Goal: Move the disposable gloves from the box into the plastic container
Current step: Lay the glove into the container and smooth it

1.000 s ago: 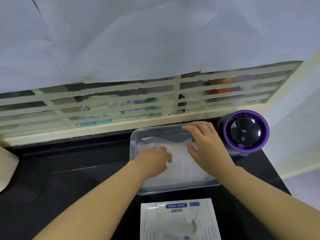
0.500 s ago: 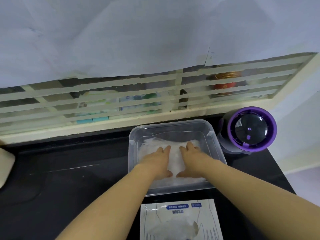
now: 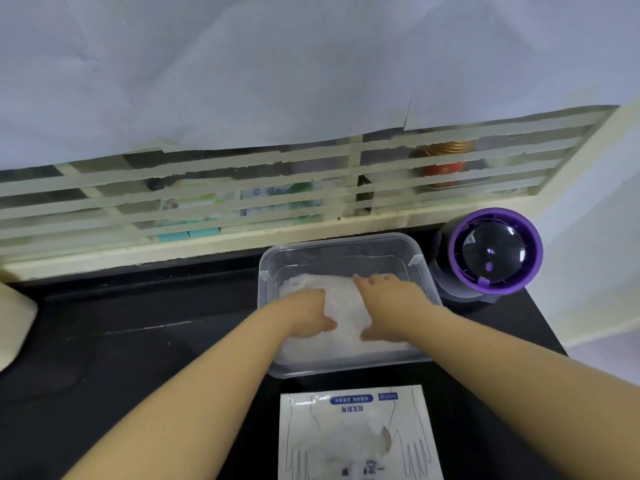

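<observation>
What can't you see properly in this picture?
Head view only:
The gloves: partly covered by the left hand and right hand.
The box: cut off by the bottom edge; print too small.
The packets: hidden behind tape strips.

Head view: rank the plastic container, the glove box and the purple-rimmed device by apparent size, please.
1. plastic container: looks largest.
2. glove box: looks next, but the bottom edge of the frame cuts it off and it lies nearer the camera, so its rank against the container is unsure.
3. purple-rimmed device: smallest.
</observation>
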Action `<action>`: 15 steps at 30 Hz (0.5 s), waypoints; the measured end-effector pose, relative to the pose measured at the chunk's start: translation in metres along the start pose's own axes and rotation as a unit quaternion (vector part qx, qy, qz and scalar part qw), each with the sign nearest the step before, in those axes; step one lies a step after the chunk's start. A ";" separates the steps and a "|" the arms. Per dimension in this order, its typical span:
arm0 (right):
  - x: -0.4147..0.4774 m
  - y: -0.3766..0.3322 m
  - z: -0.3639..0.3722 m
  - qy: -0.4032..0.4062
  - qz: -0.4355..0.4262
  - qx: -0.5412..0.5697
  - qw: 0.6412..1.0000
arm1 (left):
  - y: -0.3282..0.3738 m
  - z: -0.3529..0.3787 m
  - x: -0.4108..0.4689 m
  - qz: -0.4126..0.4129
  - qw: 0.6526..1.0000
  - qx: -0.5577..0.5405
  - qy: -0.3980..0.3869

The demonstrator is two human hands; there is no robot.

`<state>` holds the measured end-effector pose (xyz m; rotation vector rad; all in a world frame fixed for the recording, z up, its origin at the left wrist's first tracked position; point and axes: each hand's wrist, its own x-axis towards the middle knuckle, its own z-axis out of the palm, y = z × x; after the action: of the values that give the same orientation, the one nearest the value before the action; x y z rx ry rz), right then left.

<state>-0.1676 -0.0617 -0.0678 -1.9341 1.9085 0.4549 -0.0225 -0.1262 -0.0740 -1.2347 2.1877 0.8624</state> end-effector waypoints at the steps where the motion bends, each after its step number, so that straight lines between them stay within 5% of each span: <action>1: -0.010 -0.001 -0.008 0.054 -0.023 0.024 0.998 | 0.000 -0.003 -0.010 0.030 0.999 -0.023 0.028; 4: -0.056 -0.009 -0.024 0.154 -0.142 0.137 0.968 | -0.001 -0.002 -0.055 0.134 0.977 -0.086 0.144; 8: -0.105 -0.021 -0.007 0.066 -0.251 0.129 0.957 | -0.009 0.014 -0.109 0.185 0.965 -0.096 0.157; 15: -0.105 -0.034 0.061 0.004 -0.169 0.075 0.983 | -0.018 0.069 -0.129 0.161 0.986 0.017 0.041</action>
<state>-0.1341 0.0599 -0.0683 -2.1026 1.5257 0.1979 0.0613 -0.0103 -0.0398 -0.9286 2.5022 0.9066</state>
